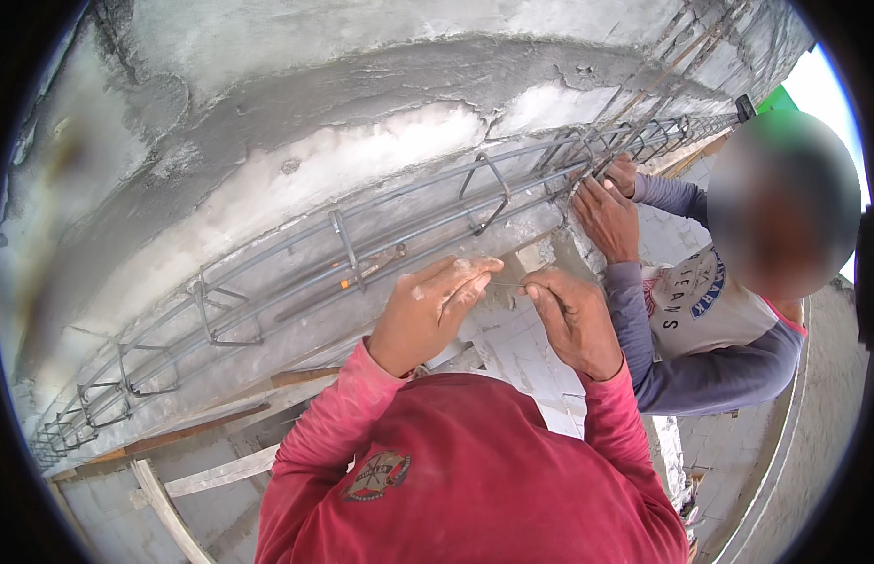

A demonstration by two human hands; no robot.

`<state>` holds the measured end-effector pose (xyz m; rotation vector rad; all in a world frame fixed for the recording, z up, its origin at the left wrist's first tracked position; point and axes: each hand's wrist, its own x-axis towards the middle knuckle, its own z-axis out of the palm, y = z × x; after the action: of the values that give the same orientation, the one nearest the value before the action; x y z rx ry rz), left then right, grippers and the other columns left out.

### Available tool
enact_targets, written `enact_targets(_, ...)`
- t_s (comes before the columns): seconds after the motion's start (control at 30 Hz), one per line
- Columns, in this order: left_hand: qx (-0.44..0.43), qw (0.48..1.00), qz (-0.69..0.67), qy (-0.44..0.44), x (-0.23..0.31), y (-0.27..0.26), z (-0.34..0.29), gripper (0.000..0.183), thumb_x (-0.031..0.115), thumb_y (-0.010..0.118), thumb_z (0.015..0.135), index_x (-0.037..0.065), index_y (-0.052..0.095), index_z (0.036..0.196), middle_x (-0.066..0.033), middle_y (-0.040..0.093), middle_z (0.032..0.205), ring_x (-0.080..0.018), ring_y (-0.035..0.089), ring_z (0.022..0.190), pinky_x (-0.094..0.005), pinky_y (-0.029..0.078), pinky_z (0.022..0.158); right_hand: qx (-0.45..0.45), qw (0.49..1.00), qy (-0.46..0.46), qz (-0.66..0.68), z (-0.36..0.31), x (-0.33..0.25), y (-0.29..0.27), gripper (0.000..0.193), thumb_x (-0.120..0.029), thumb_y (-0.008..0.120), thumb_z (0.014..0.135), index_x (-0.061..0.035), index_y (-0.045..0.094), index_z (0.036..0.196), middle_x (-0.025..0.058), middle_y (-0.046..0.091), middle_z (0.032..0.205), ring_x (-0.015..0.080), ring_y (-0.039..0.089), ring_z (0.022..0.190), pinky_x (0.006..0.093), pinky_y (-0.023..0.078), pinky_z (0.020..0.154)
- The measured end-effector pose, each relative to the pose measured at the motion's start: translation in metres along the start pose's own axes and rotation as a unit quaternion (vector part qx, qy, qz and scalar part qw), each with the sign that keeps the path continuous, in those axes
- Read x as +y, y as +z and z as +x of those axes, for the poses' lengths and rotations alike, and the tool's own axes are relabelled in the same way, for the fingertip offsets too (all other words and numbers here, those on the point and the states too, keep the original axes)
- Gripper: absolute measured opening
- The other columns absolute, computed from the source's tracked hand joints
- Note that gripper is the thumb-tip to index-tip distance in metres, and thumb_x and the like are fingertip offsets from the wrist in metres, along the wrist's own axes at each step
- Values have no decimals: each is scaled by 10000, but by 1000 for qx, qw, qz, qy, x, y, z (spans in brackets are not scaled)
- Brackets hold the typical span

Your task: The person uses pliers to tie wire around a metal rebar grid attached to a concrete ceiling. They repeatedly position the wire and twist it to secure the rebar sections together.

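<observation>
the step in hand seems to be the handling of a thin wire (507,283), which stretches between the left hand (428,308) and the right hand (578,321), on the person's side of the rebar cage (344,240). the next move probably calls for a steady grip, so that the thin wire does not slip. the fingers of both hands are nearly closed, each pinching the thin wire against the thumb. further right along the rebar cage, a co-worker's hand (611,224) works.

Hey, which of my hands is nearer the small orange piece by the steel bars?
Left. Your left hand is just to the right of the small orange piece; your right hand is much farther right.
</observation>
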<state>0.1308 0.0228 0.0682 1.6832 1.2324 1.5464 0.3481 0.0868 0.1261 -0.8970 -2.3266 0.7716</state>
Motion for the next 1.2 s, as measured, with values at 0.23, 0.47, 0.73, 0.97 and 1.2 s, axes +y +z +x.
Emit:
enact_targets(0.23, -16, 948, 245, 202, 1, -11, 5, 388, 85, 817, 891, 48, 701, 1259, -95, 711, 991, -281, 726, 824, -370, 591, 691, -72, 997, -7, -23, 7, -7, -21, 156, -119, 627, 1033, 18, 701, 1049, 172, 698, 895, 368, 673, 802, 421, 525, 725)
enact_targets(0.47, -76, 926, 294, 226, 9, -26, 13, 303, 136, 801, 921, 13, 672, 1166, -97, 628, 854, -283, 695, 731, -405, 553, 616, -86, 995, -41, -14, 9, -4, -26, 197, -166, 617, 1053, 11, 697, 1087, 184, 713, 951, 391, 690, 886, 456, 534, 777)
enact_targets(0.73, -90, 916, 308, 240, 27, -34, 28, 216, 115, 765, 945, 26, 663, 1113, -100, 614, 858, -278, 688, 745, -411, 541, 606, -84, 993, -76, -12, 28, -8, -37, 194, -190, 606, 1059, -13, 682, 1081, 168, 700, 959, 404, 684, 898, 477, 526, 773)
enact_targets(0.97, -97, 891, 385, 222, 31, -42, 41, 168, 120, 734, 954, 32, 623, 1044, -110, 583, 868, -308, 663, 735, -428, 532, 616, -1, 986, -160, -54, 38, -6, -28, 164, -137, 663, 1024, -18, 716, 1124, 151, 680, 910, 348, 672, 803, 436, 517, 715)
enact_targets(1.2, -114, 881, 408, 208, 26, -36, 48, 185, 149, 709, 983, 35, 576, 1043, -121, 585, 899, -328, 658, 769, -446, 535, 658, 12, 985, -143, -94, 48, 0, -34, 178, -230, 678, 1009, -108, 770, 1099, 131, 650, 870, 364, 681, 794, 466, 534, 700)
